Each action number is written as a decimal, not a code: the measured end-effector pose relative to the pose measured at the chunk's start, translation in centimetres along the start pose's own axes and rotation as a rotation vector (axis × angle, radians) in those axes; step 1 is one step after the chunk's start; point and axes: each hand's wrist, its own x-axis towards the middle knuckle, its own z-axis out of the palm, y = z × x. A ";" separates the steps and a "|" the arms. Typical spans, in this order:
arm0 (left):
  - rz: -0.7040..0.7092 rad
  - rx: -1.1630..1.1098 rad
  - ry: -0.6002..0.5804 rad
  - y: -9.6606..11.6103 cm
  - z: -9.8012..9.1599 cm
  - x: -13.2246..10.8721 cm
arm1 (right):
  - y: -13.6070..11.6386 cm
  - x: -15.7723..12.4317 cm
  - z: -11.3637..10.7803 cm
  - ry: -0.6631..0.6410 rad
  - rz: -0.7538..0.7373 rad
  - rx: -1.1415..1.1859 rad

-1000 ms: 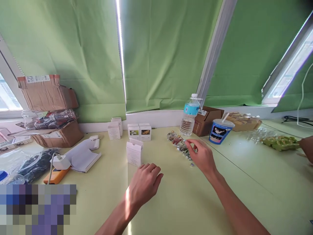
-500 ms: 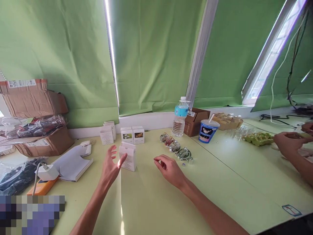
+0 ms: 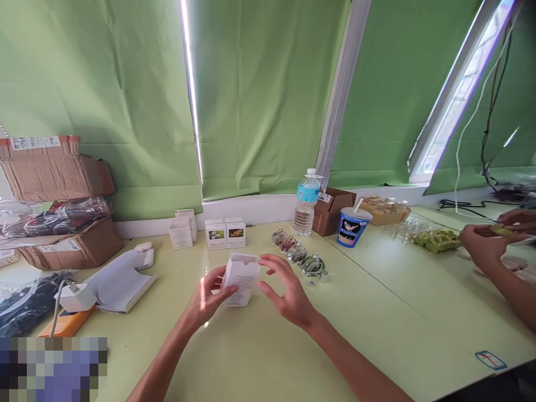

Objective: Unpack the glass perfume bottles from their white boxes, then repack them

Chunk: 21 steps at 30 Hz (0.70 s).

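Observation:
My left hand (image 3: 208, 298) is closed on a small white carton (image 3: 243, 282) with printed text on its side, thumb on the front face. The carton tilts a little and its top looks open. Just right of it, my right hand (image 3: 288, 290) has its fingers apart, fingertips close to the carton's upper edge; I cannot tell whether they touch it. Behind the carton stand two white boxes with pictures (image 3: 226, 234). Further left are more white cartons (image 3: 181, 234). Several coiled items in clear wrapping (image 3: 297, 252) lie in a row beyond my right hand.
A water bottle (image 3: 305, 206), a brown box (image 3: 329, 215) and a blue cup with a straw (image 3: 352, 228) stand at the back right. Another person's hands (image 3: 486, 243) work at the far right. Cardboard boxes (image 3: 71, 245), a notebook (image 3: 125, 287) and a charger (image 3: 77, 296) are on the left.
My left hand has closed on the white carton and moved it right and toward me. My right hand has opened its fingers and come beside the carton.

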 end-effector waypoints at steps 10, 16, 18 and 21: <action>0.069 0.146 -0.007 1.7 1.6 -0.6 | 0.2 0.9 -2.2 -0.055 -0.021 -0.035; 0.006 0.063 -0.044 1.5 1.9 -0.6 | 0.2 1.5 -5.5 0.737 0.136 0.122; -0.055 0.032 -0.022 0.8 2.3 -0.5 | 0.7 1.5 -6.4 0.926 0.174 0.089; -0.081 0.147 0.167 0.0 2.7 -0.5 | 1.4 1.1 -6.7 0.741 0.252 0.125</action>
